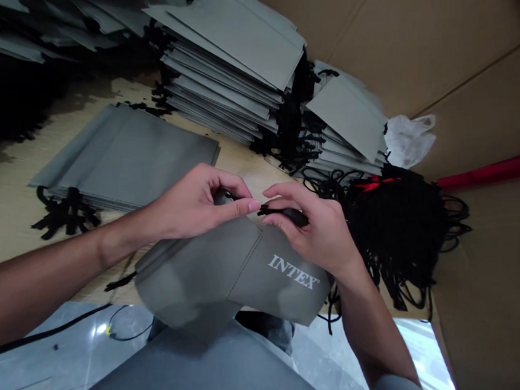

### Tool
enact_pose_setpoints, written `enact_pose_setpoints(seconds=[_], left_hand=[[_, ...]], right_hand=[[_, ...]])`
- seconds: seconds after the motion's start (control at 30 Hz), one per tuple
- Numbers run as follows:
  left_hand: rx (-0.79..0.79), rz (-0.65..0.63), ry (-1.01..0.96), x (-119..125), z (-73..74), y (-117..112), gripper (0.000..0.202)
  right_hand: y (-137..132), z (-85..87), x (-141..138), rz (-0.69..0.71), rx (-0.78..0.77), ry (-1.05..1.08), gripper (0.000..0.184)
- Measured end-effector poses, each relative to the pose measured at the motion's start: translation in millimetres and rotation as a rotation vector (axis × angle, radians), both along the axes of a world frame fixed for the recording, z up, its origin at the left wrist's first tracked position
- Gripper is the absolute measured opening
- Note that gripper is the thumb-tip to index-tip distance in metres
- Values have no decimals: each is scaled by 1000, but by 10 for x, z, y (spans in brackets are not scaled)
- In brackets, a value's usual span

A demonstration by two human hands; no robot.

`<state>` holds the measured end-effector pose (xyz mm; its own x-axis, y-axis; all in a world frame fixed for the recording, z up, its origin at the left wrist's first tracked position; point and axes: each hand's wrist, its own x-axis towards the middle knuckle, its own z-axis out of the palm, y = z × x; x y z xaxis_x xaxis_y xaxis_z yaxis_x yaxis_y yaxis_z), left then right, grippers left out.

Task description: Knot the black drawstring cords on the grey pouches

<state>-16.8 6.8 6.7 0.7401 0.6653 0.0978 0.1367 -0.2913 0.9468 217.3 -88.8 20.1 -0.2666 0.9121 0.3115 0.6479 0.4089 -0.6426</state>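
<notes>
We hold one grey INTEX pouch (pixel 230 270), our left hand (pixel 192 204) and right hand (pixel 311 227) pinching its black drawstring (pixel 284 214) at the top edge. Beyond: stacked grey pouches (pixel 230 58), loose black cords (pixel 404 231), a white plastic bag (pixel 407 139).

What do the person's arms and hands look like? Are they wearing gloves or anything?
No gloves: the left hand and right hand are both bare, with no rings or watch showing. Both forearms are bare too. A bit of light grey sleeve shows on the right arm at the bottom edge.
</notes>
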Motion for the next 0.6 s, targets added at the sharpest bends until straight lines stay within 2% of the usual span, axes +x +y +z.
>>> enact_pose_setpoints(seconds=[0.6], left_hand=[[1,-7,13,-1,-7,5,20]], right_hand=[[-2,14,0,14,-6,14,34]])
